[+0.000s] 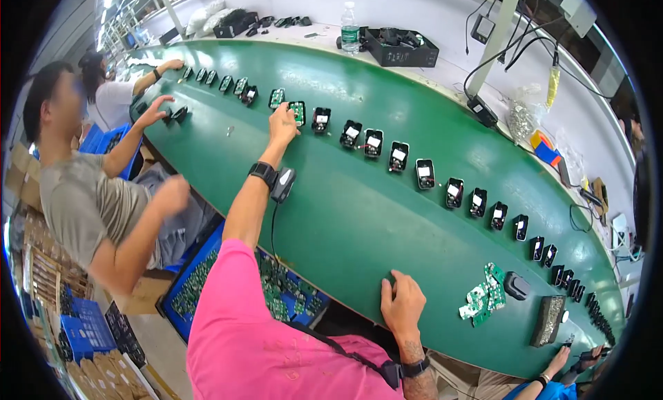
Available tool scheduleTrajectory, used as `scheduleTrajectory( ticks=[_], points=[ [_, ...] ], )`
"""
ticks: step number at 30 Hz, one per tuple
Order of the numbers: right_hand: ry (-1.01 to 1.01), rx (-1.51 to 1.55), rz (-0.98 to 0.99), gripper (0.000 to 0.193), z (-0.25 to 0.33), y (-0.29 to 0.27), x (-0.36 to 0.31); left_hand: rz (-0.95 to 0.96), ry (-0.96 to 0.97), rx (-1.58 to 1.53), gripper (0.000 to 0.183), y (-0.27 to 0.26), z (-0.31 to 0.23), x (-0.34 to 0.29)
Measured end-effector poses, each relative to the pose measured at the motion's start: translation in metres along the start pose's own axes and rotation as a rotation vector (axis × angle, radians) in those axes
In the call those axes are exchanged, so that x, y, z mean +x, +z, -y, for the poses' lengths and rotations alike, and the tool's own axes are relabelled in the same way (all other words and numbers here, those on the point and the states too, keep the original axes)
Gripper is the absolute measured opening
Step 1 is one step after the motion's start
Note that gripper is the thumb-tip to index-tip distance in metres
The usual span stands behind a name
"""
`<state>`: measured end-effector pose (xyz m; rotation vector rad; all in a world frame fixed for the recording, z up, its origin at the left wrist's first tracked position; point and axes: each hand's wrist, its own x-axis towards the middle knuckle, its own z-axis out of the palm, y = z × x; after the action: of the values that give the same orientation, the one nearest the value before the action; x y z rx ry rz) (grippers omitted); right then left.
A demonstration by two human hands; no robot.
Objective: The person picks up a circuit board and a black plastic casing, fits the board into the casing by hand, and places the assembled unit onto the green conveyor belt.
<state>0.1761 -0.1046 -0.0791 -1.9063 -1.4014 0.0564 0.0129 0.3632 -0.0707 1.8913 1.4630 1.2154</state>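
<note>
My left hand (pixel 282 126) stretches far across the green bench, its fingertips closed on a green circuit board (pixel 298 111) at a black case. Just left of it sits another case with a green board (pixel 277 97). Right of the hand stands an open black case (pixel 320 119) with a white label inside. My right hand (pixel 402 305) rests on the bench near its front edge, fingers loosely apart and holding nothing. Loose green circuit boards (pixel 485 294) lie in a pile to its right, beside a dark plastic housing (pixel 516 285).
A long row of black cases (pixel 425 173) curves along the bench (pixel 359 213). Blue bins of boards (pixel 197 279) stand below at left. A co-worker (pixel 103 186) sits at left; another's hands (pixel 556 362) work at lower right. A bottle (pixel 350 28) and black box (pixel 400 49) stand behind.
</note>
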Motion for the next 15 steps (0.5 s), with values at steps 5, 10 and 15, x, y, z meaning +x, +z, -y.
scheduleTrajectory(
  ticks=[5, 10, 15],
  points=[
    [0.055, -0.024, 0.028, 0.017, 0.001, -0.001, 0.003, 0.036, 0.169, 0.48, 0.026, 0.032, 0.017, 0.038],
    [0.085, 0.009, 0.036, 0.017, 0.004, -0.006, 0.003, 0.07, 0.266, 0.417, 0.042, -0.005, 0.018, 0.051],
    [0.154, -0.033, 0.016, 0.016, 0.002, -0.014, -0.001, 0.671, 0.548, 0.393, 0.087, 0.005, -0.055, 0.008]
  ],
)
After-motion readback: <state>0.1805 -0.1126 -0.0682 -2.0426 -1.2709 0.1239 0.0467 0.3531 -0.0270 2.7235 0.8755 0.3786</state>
